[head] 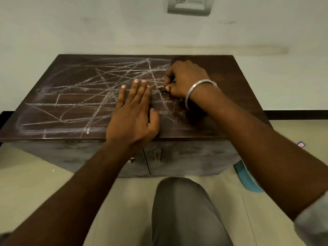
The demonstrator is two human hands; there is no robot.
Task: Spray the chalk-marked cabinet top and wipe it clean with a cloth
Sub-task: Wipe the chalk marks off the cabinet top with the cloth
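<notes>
A low dark-brown cabinet stands against the wall, and its top (pixel 74 110) is crossed by many white chalk lines. My left hand (pixel 133 112) lies flat on the top near the front middle, fingers straight and pointing away from me. Just to its right, my right hand (pixel 184 79), with a metal bangle on the wrist, has its fingers curled and pinches a small stub of chalk (pixel 162 88) against the surface. No spray bottle or cloth is in view.
The cabinet front has two doors with small metal handles (pixel 157 155). My knee in grey trousers (pixel 182 210) is close in front of it. A teal object (pixel 248 180) lies on the floor at the right. A wall switch plate (pixel 190 5) sits above.
</notes>
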